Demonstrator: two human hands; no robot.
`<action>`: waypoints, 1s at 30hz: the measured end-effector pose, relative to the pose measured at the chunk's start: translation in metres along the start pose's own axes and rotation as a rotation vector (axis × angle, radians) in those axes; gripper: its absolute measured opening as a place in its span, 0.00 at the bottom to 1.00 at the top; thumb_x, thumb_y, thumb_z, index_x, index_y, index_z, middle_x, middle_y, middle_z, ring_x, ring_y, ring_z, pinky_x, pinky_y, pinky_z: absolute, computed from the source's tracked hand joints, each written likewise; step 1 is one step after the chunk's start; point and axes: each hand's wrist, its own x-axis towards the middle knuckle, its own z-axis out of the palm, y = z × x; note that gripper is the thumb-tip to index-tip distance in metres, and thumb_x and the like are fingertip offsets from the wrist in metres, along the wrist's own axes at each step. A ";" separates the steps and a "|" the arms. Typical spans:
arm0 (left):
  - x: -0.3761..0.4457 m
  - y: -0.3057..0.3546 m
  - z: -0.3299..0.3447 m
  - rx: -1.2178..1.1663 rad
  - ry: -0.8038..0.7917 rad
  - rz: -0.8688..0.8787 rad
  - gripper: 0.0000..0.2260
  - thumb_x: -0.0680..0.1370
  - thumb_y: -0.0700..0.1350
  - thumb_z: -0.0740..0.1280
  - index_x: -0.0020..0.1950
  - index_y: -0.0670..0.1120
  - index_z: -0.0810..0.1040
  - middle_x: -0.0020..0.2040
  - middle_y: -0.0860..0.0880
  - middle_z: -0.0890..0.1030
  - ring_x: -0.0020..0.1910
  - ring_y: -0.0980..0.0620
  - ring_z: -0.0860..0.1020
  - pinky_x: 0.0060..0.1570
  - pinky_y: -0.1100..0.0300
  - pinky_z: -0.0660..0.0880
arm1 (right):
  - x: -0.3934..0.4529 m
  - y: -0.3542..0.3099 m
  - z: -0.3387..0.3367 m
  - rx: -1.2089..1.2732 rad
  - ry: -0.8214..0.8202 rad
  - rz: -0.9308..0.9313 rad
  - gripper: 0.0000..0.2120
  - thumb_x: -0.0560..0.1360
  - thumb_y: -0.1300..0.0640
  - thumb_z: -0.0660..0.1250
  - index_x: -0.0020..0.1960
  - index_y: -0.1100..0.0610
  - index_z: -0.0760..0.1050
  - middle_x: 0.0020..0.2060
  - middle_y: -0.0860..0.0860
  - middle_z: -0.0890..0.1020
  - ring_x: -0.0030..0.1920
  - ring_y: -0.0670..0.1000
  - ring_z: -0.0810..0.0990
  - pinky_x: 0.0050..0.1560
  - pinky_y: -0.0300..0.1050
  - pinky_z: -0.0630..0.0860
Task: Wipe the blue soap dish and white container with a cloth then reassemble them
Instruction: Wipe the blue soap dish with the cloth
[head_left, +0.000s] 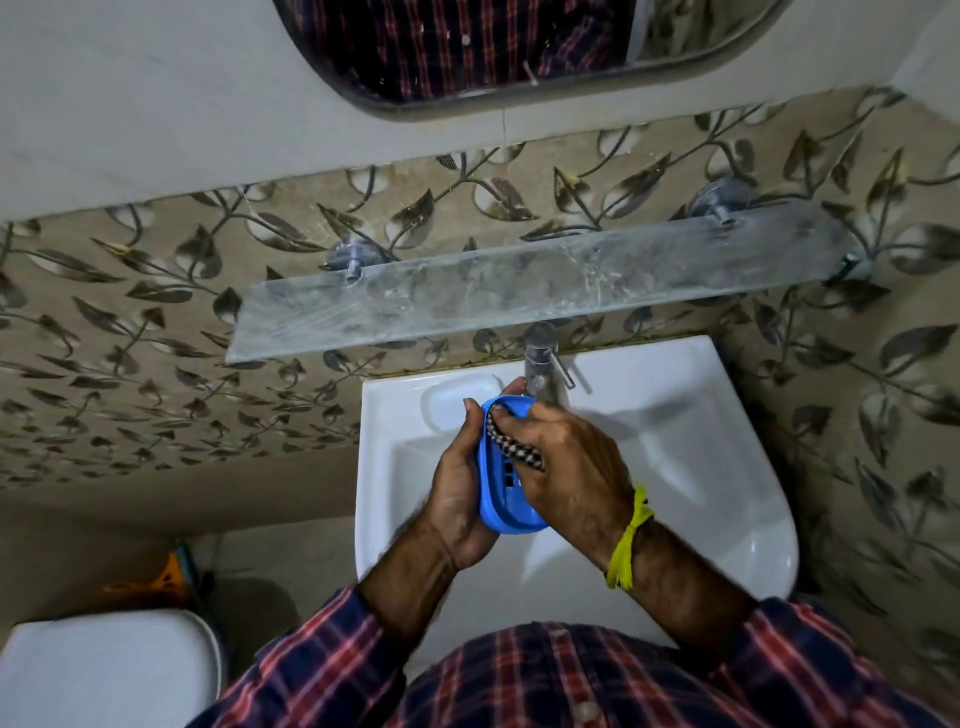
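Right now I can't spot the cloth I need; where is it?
In the head view, the checked cloth is in the right hand, pressed inside the blue soap dish over the sink.

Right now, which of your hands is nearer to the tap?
Right. The right hand, pressing the checked cloth into the blue soap dish, sits just below the tap. The left hand cradles the dish lower and to the left.

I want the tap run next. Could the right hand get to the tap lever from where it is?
Probably yes: the right hand works just below the tap lever with nothing between them, though it holds the cloth.
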 end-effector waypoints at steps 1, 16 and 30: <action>0.001 0.000 -0.001 0.002 -0.009 0.002 0.25 0.82 0.62 0.53 0.73 0.52 0.75 0.72 0.41 0.75 0.72 0.38 0.71 0.68 0.43 0.68 | 0.000 -0.001 0.001 0.006 0.008 0.002 0.24 0.73 0.62 0.69 0.67 0.49 0.76 0.63 0.48 0.80 0.61 0.52 0.79 0.62 0.46 0.77; 0.003 -0.001 0.004 0.122 -0.112 0.070 0.24 0.80 0.64 0.55 0.72 0.57 0.75 0.66 0.43 0.81 0.61 0.44 0.82 0.59 0.49 0.80 | 0.008 -0.026 -0.020 1.213 0.036 0.639 0.06 0.75 0.64 0.71 0.50 0.65 0.82 0.44 0.64 0.86 0.44 0.60 0.86 0.48 0.54 0.83; 0.006 0.000 0.010 0.155 -0.096 0.109 0.24 0.82 0.64 0.53 0.74 0.57 0.72 0.58 0.43 0.83 0.52 0.45 0.84 0.49 0.51 0.83 | 0.001 -0.012 -0.021 1.054 -0.095 0.544 0.05 0.75 0.65 0.70 0.50 0.64 0.82 0.40 0.62 0.85 0.39 0.55 0.84 0.44 0.50 0.82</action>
